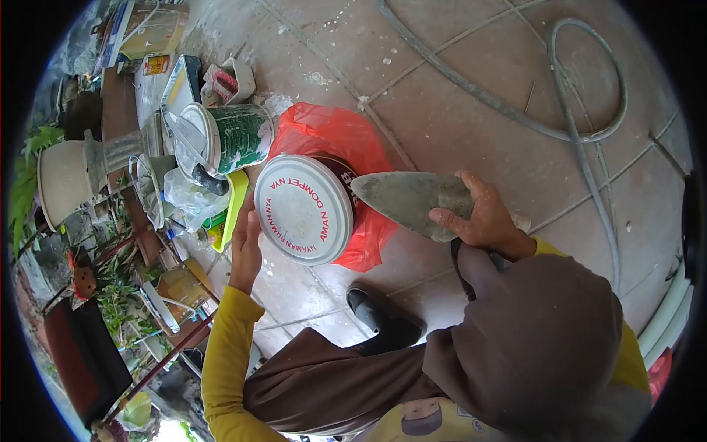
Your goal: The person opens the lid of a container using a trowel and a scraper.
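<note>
A round paint bucket with a white lid point(303, 208) and red lettering stands upright on a red plastic bag point(346, 132). My left hand point(246, 249) is at the left rim of the lid, its fingers stretched out along the edge. In my right hand point(482, 214) is a pointed trowel point(412, 197), gripped at the wide end of its blade between thumb and fingers. The blade is stained grey, and its tip points left to the bucket's dark side. The trowel's handle is mostly hidden.
Left of the bucket a green paint can point(243, 136) lies with a putty knife point(190, 147) across its end. A yellow tray point(234, 210), a clear plastic bag point(193, 197) and a small tub point(234, 79) are close by. A grey hose point(471, 92) curls over the tiled floor point(324, 44).
</note>
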### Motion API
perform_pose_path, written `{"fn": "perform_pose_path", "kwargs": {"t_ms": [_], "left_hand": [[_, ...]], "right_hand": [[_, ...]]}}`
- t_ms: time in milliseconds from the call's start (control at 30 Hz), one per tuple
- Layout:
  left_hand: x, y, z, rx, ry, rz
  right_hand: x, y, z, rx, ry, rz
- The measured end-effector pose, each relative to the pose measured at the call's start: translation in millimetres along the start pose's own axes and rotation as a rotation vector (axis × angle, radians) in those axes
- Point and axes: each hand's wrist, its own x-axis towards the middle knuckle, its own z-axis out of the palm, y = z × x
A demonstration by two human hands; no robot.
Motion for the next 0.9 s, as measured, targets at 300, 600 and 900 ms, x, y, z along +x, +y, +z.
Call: {"fn": "perform_pose_path", "kwargs": {"t_ms": [300,600,900], "left_hand": [[21,-4,31,-0.112,0.182,0.115],[28,-6,39,0.006,0.235,0.143],[26,4,41,0.07,0.238,0.15]], "right_hand": [[9,-1,0,-0.024,-0.124,0.007],[48,-30,-21,-0.002,-0.272,0.162],[68,22,-11,-0.213,-0.124,-0.222]]}}
